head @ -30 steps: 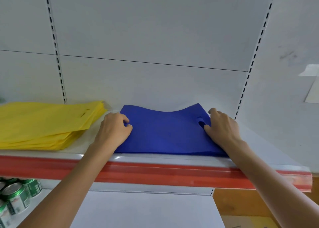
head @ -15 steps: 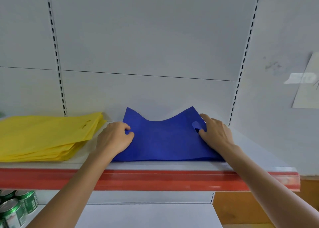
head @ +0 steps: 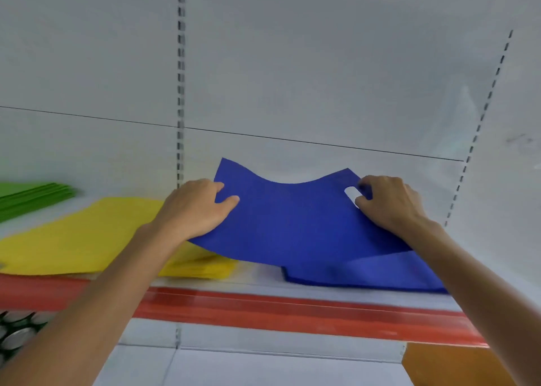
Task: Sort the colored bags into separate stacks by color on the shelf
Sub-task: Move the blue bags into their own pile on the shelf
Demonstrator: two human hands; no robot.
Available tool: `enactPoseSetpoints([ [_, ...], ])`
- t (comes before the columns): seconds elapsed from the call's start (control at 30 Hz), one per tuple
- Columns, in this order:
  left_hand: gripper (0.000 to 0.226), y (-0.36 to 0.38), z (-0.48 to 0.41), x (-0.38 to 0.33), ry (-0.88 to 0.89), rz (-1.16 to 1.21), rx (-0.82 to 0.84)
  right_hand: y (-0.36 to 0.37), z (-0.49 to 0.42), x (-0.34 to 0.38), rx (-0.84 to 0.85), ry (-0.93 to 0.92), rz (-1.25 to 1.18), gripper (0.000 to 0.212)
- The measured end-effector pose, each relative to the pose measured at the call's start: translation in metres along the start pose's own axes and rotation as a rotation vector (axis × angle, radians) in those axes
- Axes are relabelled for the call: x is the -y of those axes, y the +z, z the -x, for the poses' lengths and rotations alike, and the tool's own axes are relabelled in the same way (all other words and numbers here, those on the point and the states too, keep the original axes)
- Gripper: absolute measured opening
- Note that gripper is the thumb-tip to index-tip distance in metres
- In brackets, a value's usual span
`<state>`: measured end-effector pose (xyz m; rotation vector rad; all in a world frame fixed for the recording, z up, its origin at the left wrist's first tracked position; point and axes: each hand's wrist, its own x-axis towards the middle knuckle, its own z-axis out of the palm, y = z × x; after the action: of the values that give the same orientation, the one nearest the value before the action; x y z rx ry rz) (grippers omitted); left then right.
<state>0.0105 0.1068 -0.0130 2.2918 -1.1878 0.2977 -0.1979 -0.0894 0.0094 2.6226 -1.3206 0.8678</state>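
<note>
That thin, floppy blue fabric bag (head: 292,224) is light and sags, so edge pinches work: your left hand (head: 193,210) and right hand (head: 389,201) each have a pinching grip on it, over one flat blue bag (head: 380,271) on the white shelf (head: 257,276), beside one yellow bag stack (head: 82,239) and one green bag stack (head: 29,198).

The white metal shelf with a red front strip (head: 292,309) carries three colours. A stack of flat green fabric bags (head: 32,198) lies at the far left. A stack of flat yellow fabric bags (head: 82,236) lies beside it, nearer. A flat blue fabric bag (head: 380,274) lies at the right, by the front edge.
</note>
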Motion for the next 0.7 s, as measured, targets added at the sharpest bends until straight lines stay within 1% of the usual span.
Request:
enactPoseSetpoints([
  [0.1, 0.053, -0.029, 0.002, 0.065, -0.001, -0.034, 0.001, 0.012, 0.009, 0.062, -0.007, -0.007, -0.039, 0.026],
  [0.17, 0.055, -0.048, 0.010, 0.114, -0.004, -0.055, 0.032, 0.024, 0.019, 0.106, 0.001, 0.001, -0.058, 0.028],
  [0.3, 0.056, -0.095, 0.021, 0.215, -0.023, -0.092, 0.046, 0.048, 0.032, 0.206, 0.002, -0.024, -0.114, 0.032],
  [0.43, 0.057, -0.127, 0.022, 0.294, -0.051, -0.098, 0.063, 0.065, 0.032, 0.295, 0.025, -0.039, -0.130, 0.032],
  [0.7, 0.059, -0.152, 0.018, 0.407, -0.091, -0.087, 0.086, 0.091, 0.018, 0.404, 0.049, -0.072, -0.168, 0.032],
])
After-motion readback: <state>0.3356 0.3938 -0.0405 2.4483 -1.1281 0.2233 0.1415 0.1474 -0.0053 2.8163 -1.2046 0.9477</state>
